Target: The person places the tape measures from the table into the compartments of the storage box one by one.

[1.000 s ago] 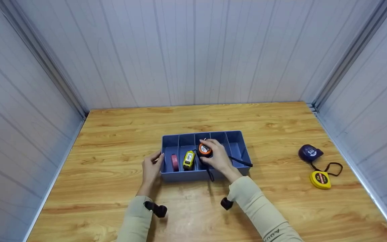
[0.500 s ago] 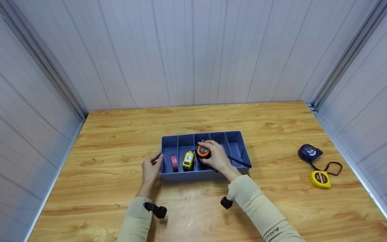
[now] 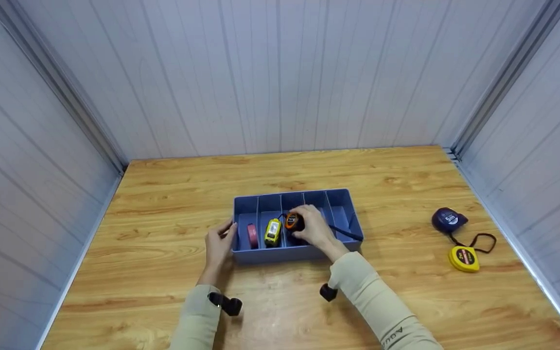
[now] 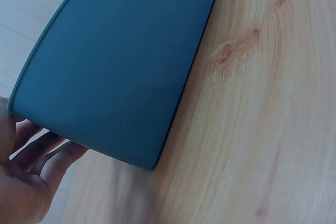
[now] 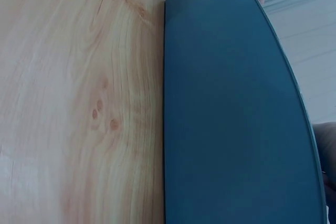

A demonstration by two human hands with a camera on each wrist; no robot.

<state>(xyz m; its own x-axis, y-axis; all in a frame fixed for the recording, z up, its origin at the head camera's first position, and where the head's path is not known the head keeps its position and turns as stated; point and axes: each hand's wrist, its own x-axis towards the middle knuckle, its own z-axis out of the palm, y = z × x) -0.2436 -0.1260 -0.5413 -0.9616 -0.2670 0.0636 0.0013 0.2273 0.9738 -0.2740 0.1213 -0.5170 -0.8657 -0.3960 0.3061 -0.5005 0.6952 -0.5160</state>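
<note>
In the head view, a blue divided tray point(image 3: 270, 257) lies on the wooden table. My right hand point(image 3: 316, 229) grips an orange and black tape measure point(image 3: 291, 221), low in the middle compartment. A black strap point(image 3: 347, 233) reaches from under that hand across the right-hand compartments. At the tray's left end, my left hand point(image 3: 219, 244) holds the end wall by its rim; the left wrist view shows its fingers point(image 4: 60, 163) against that wall. The leftmost compartment holds a small pink tape measure point(image 3: 252, 236), and the one beside it a yellow and black tape measure point(image 3: 273, 232).
To the right on the table point(image 3: 396, 291) lie a dark purple tape measure point(image 3: 447, 220) and, nearer me, a yellow one point(image 3: 463, 259) beside a black cord loop point(image 3: 485, 243). Pale panel walls point(image 3: 280, 73) stand behind and at both sides.
My right hand has lowered the orange and black tape measure deeper into the middle compartment and tilted it. The strap that hung over the tray's front no longer shows there. My left hand stays put.
</note>
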